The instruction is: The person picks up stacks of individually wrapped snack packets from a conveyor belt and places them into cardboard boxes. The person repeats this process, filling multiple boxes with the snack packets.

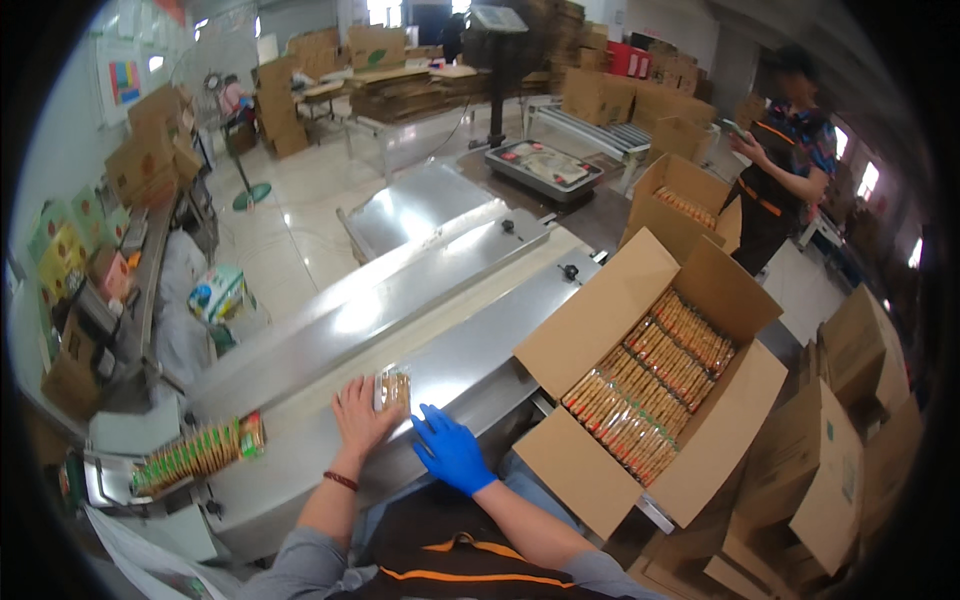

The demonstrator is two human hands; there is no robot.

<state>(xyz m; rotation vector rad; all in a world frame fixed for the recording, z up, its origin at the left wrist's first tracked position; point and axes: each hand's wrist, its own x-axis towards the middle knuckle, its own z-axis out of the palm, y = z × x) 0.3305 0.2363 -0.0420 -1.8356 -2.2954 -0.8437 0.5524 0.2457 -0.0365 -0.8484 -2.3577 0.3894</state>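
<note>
My left hand (364,416), bare and with a beaded bracelet at the wrist, has its fingers on a clear plastic packet of brown food (393,391) on the metal conveyor table (480,341). Close to the packet's right side, my right hand (452,450) in a blue glove has its fingers extended; whether it touches the packet is unclear. A row of similar packets with green markings (191,454) stands at the belt's left end. To my right, an open cardboard box (600,311) holds several rows of packets (645,382).
Behind the open box is another carton (652,187) with packets. A person (787,150) stands beside it, holding a phone. More cardboard boxes (817,450) crowd the right. A platform scale (544,169) lies beyond the conveyor, and a fan (251,195) stands on the floor at left.
</note>
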